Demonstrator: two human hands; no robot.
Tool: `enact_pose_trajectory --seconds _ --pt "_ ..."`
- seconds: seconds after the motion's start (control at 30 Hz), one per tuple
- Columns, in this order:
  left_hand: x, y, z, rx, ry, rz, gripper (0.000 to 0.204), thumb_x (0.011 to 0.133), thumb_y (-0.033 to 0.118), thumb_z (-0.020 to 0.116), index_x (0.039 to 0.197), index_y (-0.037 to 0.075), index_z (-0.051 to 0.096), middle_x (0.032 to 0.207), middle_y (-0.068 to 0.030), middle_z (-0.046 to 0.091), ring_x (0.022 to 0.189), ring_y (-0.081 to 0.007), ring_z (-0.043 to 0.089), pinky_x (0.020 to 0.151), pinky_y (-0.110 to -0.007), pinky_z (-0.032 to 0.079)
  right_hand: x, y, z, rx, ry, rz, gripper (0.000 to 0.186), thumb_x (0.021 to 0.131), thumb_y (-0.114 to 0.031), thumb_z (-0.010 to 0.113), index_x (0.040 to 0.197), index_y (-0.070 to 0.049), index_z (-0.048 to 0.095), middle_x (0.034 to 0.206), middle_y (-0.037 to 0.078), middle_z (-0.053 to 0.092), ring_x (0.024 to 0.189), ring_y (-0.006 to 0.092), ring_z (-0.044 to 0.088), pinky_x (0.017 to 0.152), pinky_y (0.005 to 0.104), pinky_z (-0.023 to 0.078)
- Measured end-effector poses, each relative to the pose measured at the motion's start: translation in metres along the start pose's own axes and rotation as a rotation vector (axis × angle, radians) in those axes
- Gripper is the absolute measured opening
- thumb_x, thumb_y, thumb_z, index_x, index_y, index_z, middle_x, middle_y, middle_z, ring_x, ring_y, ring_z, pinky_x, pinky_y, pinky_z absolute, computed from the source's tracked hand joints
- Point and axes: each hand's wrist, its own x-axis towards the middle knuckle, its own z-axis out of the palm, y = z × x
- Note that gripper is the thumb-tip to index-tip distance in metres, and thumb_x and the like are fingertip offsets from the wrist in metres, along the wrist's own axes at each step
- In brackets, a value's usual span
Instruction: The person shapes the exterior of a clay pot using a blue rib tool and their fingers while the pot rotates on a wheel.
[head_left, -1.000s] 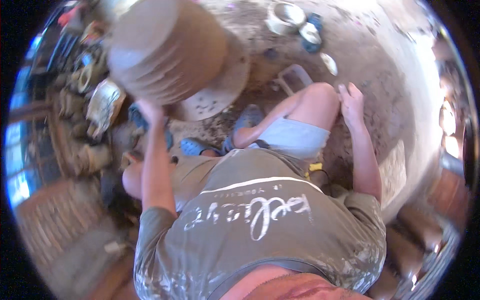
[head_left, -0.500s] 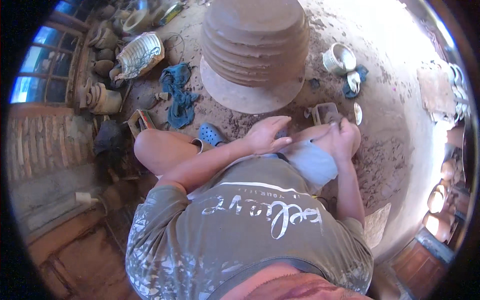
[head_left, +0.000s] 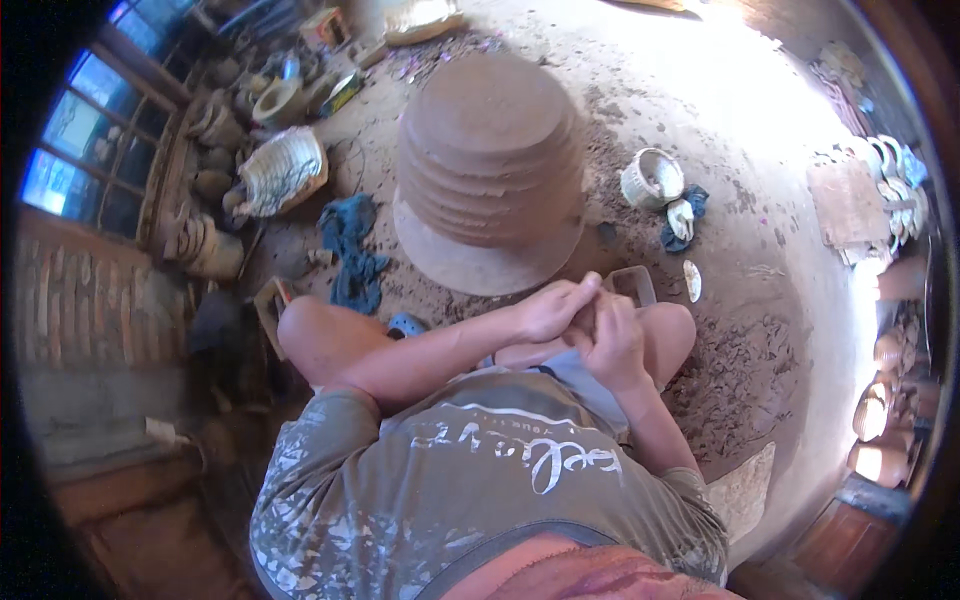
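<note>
In front of my lap my two hands meet, close to the near edge of the round board. My left hand [head_left: 553, 312] is curled with its thumb up, against the fingers of my right hand [head_left: 614, 338], which are closed. Whatever they hold between them is hidden. Just beyond stands a large ribbed, brown clay pot [head_left: 490, 150], wide and still wet-looking, on a pale round board [head_left: 480, 270]. A small rectangular tub [head_left: 633, 284] sits on the floor right behind my right hand, with a pale oval piece [head_left: 692, 281] beside it.
A white bucket [head_left: 652, 180] and dark blue cloth [head_left: 676, 238] lie right of the pot. To the left are a blue-green rag [head_left: 350, 250], a pale ribbed container [head_left: 284, 172] and a blue clog [head_left: 406, 325]. Clay scraps [head_left: 740, 375] litter the floor at right.
My right hand has come left from over my right knee to meet my left hand. My left hand has moved slightly right and closed from spread fingers. The view has tilted up.
</note>
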Motion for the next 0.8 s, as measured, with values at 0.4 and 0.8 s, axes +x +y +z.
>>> enact_pose_trajectory --seconds 0.4,0.8 --pt "0.056 0.038 -0.005 -0.386 0.349 -0.267 0.093 0.105 0.078 0.031 0.153 0.001 0.049 0.146 -0.0232 0.062 0.135 -0.0372 0.058 0.112 -0.052 0.046 -0.008 0.062 -0.017 0.51 0.614 0.765 0.034 0.092 -0.024 0.079 0.11 0.001 0.065 0.098 0.018 0.067 0.085 0.0381 0.068 0.075 0.0492 0.054" --pt "0.088 0.03 0.077 -0.725 -0.076 -0.26 0.099 0.096 0.088 0.035 0.16 0.013 0.041 0.155 -0.0131 0.055 0.134 -0.0274 0.057 0.107 -0.047 0.05 -0.02 0.063 -0.009 0.223 0.426 0.431 0.062 0.099 -0.038 0.067 0.147 0.001 0.058 0.159 0.025 0.044 0.153 0.0459 0.032 0.127 0.0545 0.025"
